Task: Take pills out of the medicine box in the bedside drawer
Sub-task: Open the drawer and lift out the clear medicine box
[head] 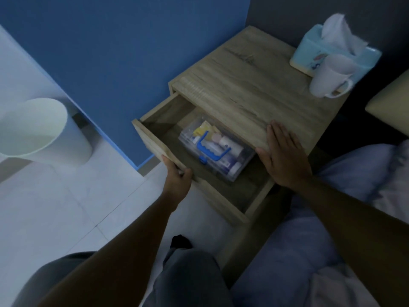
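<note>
The wooden bedside drawer (155,140) stands pulled out from the nightstand (254,89). Inside it lies a clear plastic medicine box (241,160) with a blue handle and a blue latch, holding bottles and packets; its lid is down. My left hand (177,180) is shut on the top edge of the drawer front. My right hand (281,154) rests flat, fingers spread, on the front corner of the nightstand top, just right of the box.
A white mug (329,78) and a light-blue tissue box (309,54) stand at the back right of the nightstand top. A white waste bin (44,131) sits on the floor to the left by the blue wall. Bedding lies to the right.
</note>
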A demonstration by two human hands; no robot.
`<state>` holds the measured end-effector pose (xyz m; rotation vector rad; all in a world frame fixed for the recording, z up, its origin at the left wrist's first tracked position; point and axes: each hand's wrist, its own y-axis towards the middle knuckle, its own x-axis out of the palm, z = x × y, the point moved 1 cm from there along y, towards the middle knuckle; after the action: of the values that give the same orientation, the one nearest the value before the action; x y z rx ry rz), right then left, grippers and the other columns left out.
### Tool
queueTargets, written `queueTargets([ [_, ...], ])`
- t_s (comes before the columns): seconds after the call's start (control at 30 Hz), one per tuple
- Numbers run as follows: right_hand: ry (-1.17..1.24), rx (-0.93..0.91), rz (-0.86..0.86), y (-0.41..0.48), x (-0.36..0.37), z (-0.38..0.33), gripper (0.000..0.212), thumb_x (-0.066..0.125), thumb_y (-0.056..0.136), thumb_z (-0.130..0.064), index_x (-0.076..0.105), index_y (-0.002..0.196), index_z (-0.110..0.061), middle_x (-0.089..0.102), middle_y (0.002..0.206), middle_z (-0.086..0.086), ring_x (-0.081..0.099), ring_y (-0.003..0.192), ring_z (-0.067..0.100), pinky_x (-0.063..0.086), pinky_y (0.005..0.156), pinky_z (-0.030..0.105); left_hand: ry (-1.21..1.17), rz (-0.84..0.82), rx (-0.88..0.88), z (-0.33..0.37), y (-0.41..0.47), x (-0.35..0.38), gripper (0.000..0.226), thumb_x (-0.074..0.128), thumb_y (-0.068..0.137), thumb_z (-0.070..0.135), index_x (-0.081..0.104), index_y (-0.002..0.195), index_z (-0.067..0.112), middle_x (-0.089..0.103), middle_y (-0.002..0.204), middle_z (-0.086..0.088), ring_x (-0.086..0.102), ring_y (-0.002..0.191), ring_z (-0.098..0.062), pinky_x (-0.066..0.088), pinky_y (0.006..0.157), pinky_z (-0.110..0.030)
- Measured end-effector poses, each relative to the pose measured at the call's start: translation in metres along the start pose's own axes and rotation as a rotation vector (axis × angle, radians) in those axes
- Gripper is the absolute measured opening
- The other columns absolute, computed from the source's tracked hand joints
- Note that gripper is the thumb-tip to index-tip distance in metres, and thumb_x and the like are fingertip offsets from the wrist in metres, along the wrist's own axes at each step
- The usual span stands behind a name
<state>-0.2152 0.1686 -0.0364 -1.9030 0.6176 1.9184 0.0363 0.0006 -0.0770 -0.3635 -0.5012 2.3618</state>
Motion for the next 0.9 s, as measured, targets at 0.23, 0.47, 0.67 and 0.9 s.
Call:
queueTargets([
  [0.23, 0.034, 0.012, -0.018, 0.002, 0.002, 0.000, 0.073, 0.020, 0.098, -0.059, 0.020, 0.154, -0.011, 0.027, 0.162, 0.014, 0.026, 0.149, 0.029, 0.025, 0.120, 0.050, 0.022, 0.026, -0.043, -0.023, -0.013, -0.021, 0.099, 0.059, 0.092, 0.035, -0.022, 0.149, 0.039, 0.031, 0.145, 0.014, 0.051, 0.085, 0.010, 0.049, 0.056, -0.002],
  [0.47, 0.102, 0.046, -0.163, 0.007, 0.004, 0.003, 0.078, 0.016, 0.097, -0.062, 0.008, 0.157, -0.013, 0.011, 0.167, 0.011, 0.010, 0.153, 0.028, 0.010, 0.122, 0.051, 0.063, 0.112, -0.007, -0.018, -0.022, -0.026, 0.100, 0.066, 0.088, 0.029, -0.011, 0.151, 0.036, 0.031, 0.151, 0.008, 0.051, 0.119, -0.012, 0.055, 0.070, -0.011],
  [0.67, 0.326, 0.033, 0.000, -0.034, -0.005, -0.056, 0.058, 0.027, 0.103, -0.040, 0.028, 0.154, -0.013, 0.022, 0.164, 0.010, 0.011, 0.154, 0.025, 0.014, 0.124, 0.050, 0.495, 0.383, 0.288, 0.020, -0.036, -0.025, 0.123, 0.080, 0.075, 0.032, -0.015, 0.154, 0.025, -0.020, 0.163, 0.006, -0.017, 0.148, -0.014, 0.008, 0.116, -0.040],
  [0.9, 0.777, 0.300, -0.066, -0.062, -0.003, -0.124, 0.058, 0.042, 0.102, -0.035, 0.021, 0.154, -0.021, 0.026, 0.159, 0.006, 0.037, 0.139, 0.018, 0.044, 0.109, 0.042, 0.644, 0.038, 0.301, 0.061, 0.005, -0.031, 0.093, 0.063, 0.088, 0.021, 0.000, 0.156, 0.026, -0.001, 0.165, 0.001, -0.001, 0.151, -0.023, 0.019, 0.119, -0.054],
])
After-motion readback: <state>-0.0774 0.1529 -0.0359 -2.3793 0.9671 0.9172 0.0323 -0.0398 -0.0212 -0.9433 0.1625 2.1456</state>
